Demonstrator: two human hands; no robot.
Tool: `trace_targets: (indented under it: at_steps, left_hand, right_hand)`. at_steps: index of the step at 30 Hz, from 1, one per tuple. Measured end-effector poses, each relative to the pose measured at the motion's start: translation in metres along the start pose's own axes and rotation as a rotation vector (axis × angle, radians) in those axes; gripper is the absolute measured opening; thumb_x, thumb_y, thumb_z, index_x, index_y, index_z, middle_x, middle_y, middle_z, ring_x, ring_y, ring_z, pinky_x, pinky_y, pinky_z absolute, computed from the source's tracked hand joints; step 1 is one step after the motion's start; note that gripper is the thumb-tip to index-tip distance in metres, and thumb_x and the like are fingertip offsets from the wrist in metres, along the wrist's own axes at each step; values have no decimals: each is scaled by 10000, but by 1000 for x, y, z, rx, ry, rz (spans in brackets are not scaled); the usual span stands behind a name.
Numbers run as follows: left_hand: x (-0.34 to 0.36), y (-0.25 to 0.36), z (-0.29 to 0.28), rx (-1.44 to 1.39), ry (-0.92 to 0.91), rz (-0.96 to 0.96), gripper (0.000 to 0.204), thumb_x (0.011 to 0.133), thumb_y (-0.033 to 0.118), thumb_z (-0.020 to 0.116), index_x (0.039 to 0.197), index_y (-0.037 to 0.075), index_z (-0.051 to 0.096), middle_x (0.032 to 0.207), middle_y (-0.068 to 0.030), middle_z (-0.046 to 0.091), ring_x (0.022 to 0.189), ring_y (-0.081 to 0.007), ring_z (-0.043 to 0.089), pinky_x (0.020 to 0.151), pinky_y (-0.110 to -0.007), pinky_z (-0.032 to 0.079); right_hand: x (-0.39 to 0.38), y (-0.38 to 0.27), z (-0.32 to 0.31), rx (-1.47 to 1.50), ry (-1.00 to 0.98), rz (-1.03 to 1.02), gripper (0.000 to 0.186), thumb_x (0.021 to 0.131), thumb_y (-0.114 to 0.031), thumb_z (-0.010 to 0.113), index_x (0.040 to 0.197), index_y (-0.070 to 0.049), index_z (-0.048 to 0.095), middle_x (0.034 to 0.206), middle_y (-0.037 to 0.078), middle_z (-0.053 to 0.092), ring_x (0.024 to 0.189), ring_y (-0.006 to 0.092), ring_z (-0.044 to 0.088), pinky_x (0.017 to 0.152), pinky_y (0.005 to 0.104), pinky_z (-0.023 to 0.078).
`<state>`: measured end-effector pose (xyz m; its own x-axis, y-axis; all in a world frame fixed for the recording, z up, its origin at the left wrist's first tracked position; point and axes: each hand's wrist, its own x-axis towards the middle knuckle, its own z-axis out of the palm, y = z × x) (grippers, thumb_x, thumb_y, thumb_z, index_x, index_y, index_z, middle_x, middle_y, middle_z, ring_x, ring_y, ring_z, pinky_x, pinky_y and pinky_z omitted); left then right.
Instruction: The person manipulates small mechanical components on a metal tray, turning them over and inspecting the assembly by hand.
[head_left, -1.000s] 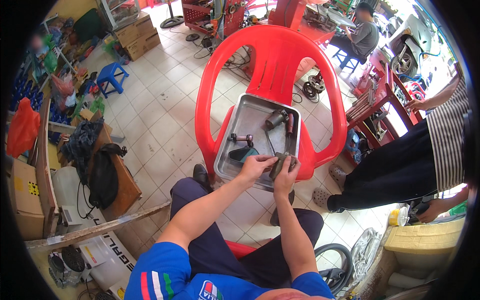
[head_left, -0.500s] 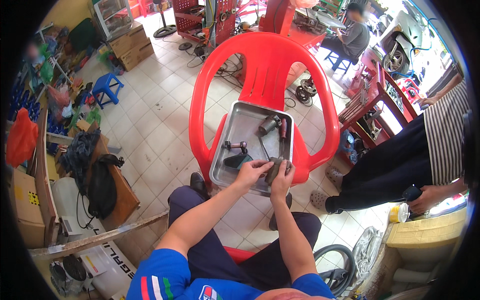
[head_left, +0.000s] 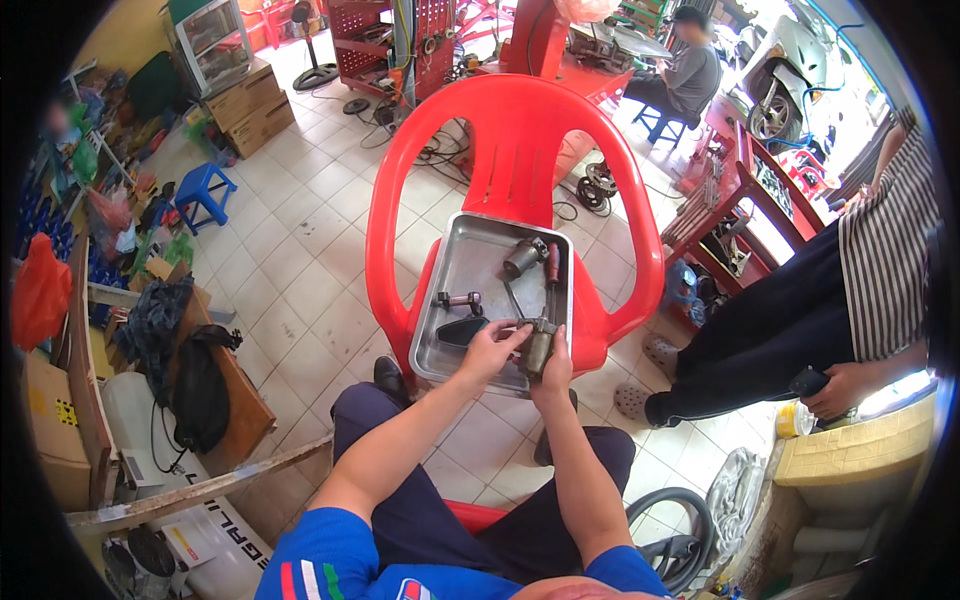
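Observation:
My right hand (head_left: 552,372) is wrapped round a grey-brown metal cylinder-shaped part (head_left: 539,350) with a wider top end, held upright over the near right of a metal tray (head_left: 425,365). The fingertips of my left hand (head_left: 495,345) are closed against that top end. A thin dark rod (head_left: 513,299) runs up to those fingertips; whether they grip it I cannot tell. In the tray lie a similar metal cylinder (head_left: 523,257), a red-handled tool (head_left: 553,263), a small metal linkage piece (head_left: 462,300) and a dark flat oval-ended piece (head_left: 462,331).
The tray rests on a red plastic chair (head_left: 512,195) before my knees. At right stands a person in dark trousers (head_left: 790,310), holding a dark object. Another person (head_left: 690,70) sits farther back. A blue stool (head_left: 205,187) and a red rack (head_left: 735,195) flank the chair.
The cylinder-shaped part has been turned from tilted and mostly covered by my fingers to upright, showing its side. My right hand has dropped lower on it. The whole view has shifted slightly.

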<state>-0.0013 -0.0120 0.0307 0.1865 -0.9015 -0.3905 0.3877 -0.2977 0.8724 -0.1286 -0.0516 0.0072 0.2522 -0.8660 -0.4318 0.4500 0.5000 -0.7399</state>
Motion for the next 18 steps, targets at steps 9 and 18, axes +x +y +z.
trace_targets:
  at_steps: [9, 18]
  left_hand:
    - [-17, 8, -1, -13, -17, 30, 641, 844, 349, 781, 1294, -27, 520, 1111, -71, 640, 969, -112, 599, 721, -252, 479]
    - [-28, -6, 12, 1, -149, 54, 723, 781, 371, 835, 1324, 2, 531, 1133, -82, 644, 1020, -158, 605, 879, -271, 490]
  right_hand:
    - [-22, -11, 14, 236, -239, 202, 474, 1032, -493, 344, 1187, -117, 586, 1083, 53, 654, 943, 201, 616, 754, 360, 502]
    - [-52, -4, 1, 277, -240, 145, 383, 1027, -400, 390, 1216, -127, 581, 1123, 47, 667, 996, 201, 654, 855, 385, 545]
